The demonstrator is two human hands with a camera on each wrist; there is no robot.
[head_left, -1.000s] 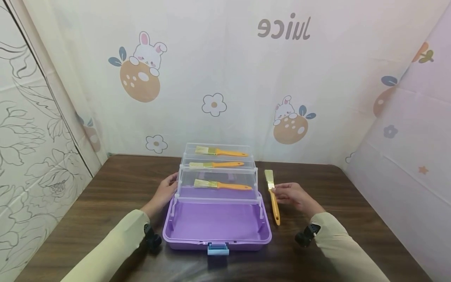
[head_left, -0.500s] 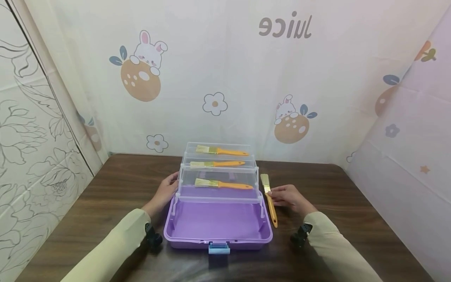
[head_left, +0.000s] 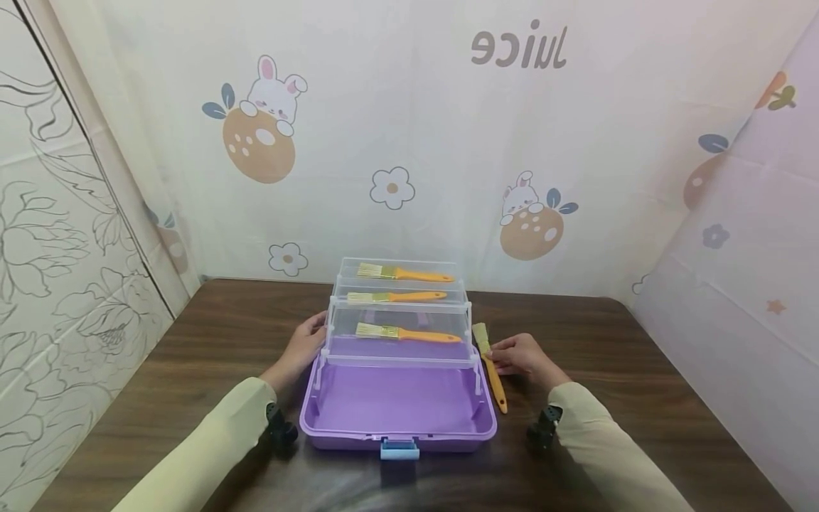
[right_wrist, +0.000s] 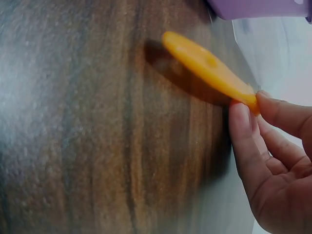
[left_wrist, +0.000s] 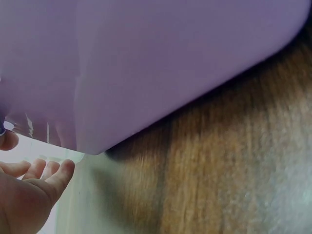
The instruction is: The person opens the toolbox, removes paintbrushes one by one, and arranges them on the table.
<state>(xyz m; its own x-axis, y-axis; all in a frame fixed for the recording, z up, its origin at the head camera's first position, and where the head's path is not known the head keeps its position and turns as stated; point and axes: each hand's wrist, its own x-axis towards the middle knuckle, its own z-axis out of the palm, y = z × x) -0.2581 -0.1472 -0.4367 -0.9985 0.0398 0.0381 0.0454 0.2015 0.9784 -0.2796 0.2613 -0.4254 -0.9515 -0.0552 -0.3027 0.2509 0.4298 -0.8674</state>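
1. Head view: the two hands are well apart, one on either side of a purple box (head_left: 345, 442) standing on a brown table (head_left: 214, 334), about midway between the table's left and right edges.
2. Head view: the left sleeve (head_left: 198, 448) reaches in from the table's near edge, and the left hand (head_left: 302, 350) lies at the left end of the clear trays (head_left: 399, 361), fingertips hidden behind them.
3. Head view: the right sleeve (head_left: 611, 448) also comes from the near edge. The right hand (head_left: 521, 355) points inward and pinches a paintbrush (head_left: 495, 385) just beside the box's right wall, bristles toward the table's far edge, handle end toward its near edge.
4. Head view: the trays rise in steps over the box's rear, bearing a front brush (head_left: 425, 336), a middle brush (head_left: 416, 296) and a back brush (head_left: 422, 276), bristles leftward. Only this view shows them and the blue latch (head_left: 399, 452).
5. Left wrist view: the left fingers are loosely bent by the box's corner; whether they grip it cannot be told.
6. Right wrist view: thumb and finger pinch the yellow handle, whose end hangs clear of the table above its shadow, a gap the head view leaves unclear. The bristles are hidden here.
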